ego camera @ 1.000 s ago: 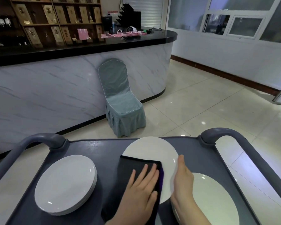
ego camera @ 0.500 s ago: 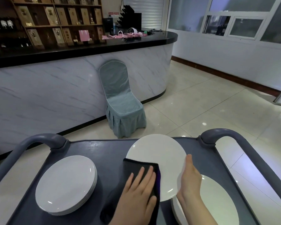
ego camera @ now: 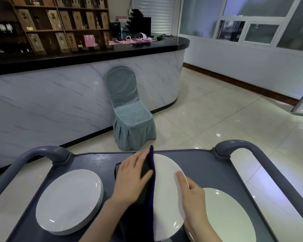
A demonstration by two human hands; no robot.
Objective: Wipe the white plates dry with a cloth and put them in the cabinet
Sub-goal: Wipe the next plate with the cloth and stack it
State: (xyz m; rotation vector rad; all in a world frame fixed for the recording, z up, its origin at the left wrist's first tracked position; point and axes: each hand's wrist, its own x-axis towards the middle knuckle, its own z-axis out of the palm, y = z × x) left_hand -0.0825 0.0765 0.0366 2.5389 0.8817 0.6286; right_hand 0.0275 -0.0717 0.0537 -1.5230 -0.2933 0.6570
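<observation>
— Hands first: how are they placed?
— By the left hand [ego camera: 131, 179], fingers spread flat, a black cloth with a purple edge [ego camera: 151, 198] is pressed against the tilted face of a round white ceramic plate [ego camera: 166, 193]. That plate is steadied at its right rim by the right hand [ego camera: 194, 200]. One digit is laid on the face and the others are hidden behind, so a pinch is judged rather than seen.
— How is this wipe done well?
— Probably with even pressure carried from rim to rim, and with the plate turned so that back and edge are dried too. A firm hold is advised, since a damp glazed plate stood on edge may slip.
— Where is the plate, and what is counted?
— It is held above a dark grey plastic cart [ego camera: 205, 165], between a stack of white plates [ego camera: 68, 201] on the left and a flat white plate [ego camera: 229, 217] on the right. One cloth and one held plate are counted. Several rims are shown by the stack, but their number cannot be told. Two curved grey handles [ego camera: 42, 151] are seen at the far corners. Beyond, one chair in a blue-grey cover [ego camera: 129, 109] is set against a white marble-fronted counter [ego camera: 59, 102].
</observation>
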